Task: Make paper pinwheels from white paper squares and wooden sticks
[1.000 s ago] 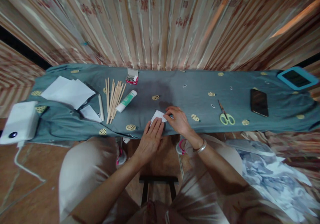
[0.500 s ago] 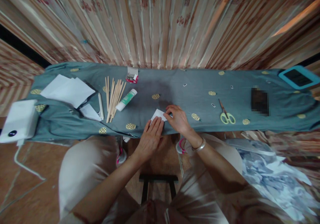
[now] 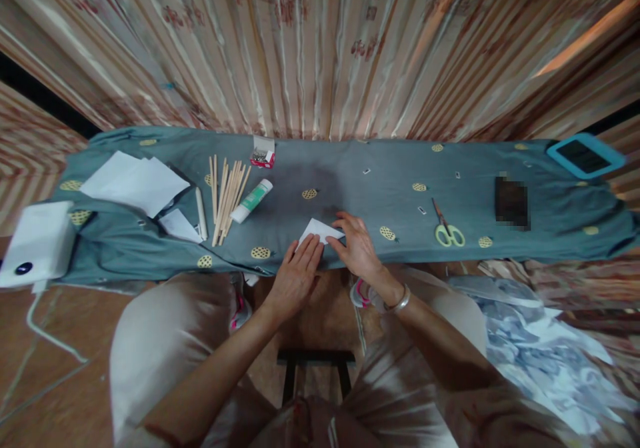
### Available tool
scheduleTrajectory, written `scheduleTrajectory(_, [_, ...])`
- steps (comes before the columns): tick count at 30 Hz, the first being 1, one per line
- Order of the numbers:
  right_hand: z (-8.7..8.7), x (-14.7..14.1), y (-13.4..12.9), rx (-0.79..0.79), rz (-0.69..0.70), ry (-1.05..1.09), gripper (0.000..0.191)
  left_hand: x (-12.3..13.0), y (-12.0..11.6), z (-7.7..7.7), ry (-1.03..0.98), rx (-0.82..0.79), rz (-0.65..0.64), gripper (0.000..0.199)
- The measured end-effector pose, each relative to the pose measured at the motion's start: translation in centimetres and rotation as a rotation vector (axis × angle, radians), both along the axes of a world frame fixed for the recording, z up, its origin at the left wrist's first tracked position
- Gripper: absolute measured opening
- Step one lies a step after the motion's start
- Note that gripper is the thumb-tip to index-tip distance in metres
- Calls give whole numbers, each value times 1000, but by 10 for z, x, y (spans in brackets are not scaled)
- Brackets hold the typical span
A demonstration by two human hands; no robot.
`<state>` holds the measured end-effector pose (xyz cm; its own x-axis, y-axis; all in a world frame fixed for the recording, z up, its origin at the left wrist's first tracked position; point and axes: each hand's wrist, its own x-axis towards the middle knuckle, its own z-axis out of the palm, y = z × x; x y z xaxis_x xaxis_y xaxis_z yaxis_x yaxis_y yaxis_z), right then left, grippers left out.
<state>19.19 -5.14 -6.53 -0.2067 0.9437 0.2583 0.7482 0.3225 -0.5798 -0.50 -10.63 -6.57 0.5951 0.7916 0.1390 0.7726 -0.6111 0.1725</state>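
A small white folded paper [image 3: 320, 229], roughly triangular, lies on the cloth near the table's front edge. My left hand [image 3: 297, 275] rests flat on its lower left part, fingers stretched out and hiding some of it. At the paper's right corner is my right hand [image 3: 360, 247], its thumb and curved forefinger apart on either side of that corner. A bracelet circles the right wrist.
On the left are white paper sheets [image 3: 130, 181], a white pen-like stick [image 3: 201, 213], wooden sticks [image 3: 230, 198], a glue tube [image 3: 253, 201] and a small red-and-white box [image 3: 263, 152]. Scissors [image 3: 447, 229] and a blue-framed tablet [image 3: 586, 155] lie rightward. A white device [image 3: 37, 241] stands far left.
The paper's right corner now shows between my right thumb and forefinger, which have spread apart. My left hand stays pressed on the paper, having shifted slightly left. The view has turned slightly.
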Motion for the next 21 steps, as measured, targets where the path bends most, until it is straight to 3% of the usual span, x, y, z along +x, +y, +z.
scheduleTrajectory(10, [-6,25,-1,53,-32,5,21,-46,-20,-4,28,93,69,56])
scheduleTrajectory(21, [-7,27,1,52,-28,19,24,-60,-30,-10,-33,90,98,59])
